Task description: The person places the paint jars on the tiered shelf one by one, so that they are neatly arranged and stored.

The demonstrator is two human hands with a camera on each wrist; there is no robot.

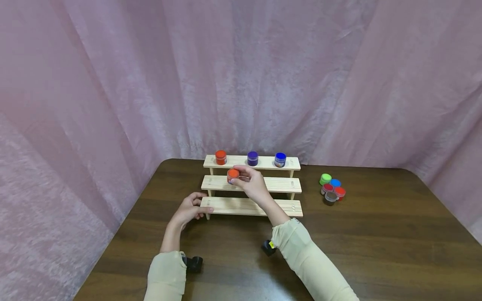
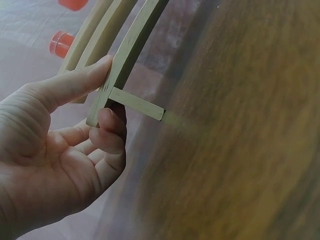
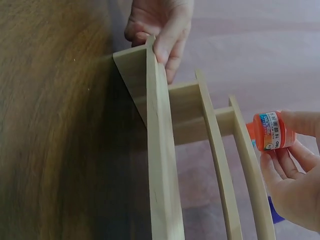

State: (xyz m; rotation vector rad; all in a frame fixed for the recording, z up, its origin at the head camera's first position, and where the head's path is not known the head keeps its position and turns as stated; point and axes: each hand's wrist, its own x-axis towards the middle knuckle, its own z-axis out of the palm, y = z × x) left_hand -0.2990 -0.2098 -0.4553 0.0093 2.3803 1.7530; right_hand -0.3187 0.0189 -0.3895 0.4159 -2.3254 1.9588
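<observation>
A three-tier wooden display rack (image 1: 248, 205) stands on the table. At its lower left end my left hand (image 1: 189, 210) pinches the bottom shelf, thumb on top and fingers beneath, as the left wrist view (image 2: 75, 145) also shows. Over the left part of the middle shelf, my right hand (image 1: 253, 184) holds an orange paint jar (image 1: 233, 175) between thumb and fingers. Its printed label faces the right wrist camera. Along the top shelf stand another orange jar (image 1: 221, 157), a purple jar (image 1: 252, 158) and a blue jar (image 1: 280, 159).
Right of the rack, several jars cluster on the brown table (image 1: 376, 234): light green (image 1: 325, 179), blue (image 1: 335, 182), dark red (image 1: 327, 189), red (image 1: 340, 192) and black (image 1: 331, 197). A pink curtain (image 1: 263, 83) hangs behind the table's far edge.
</observation>
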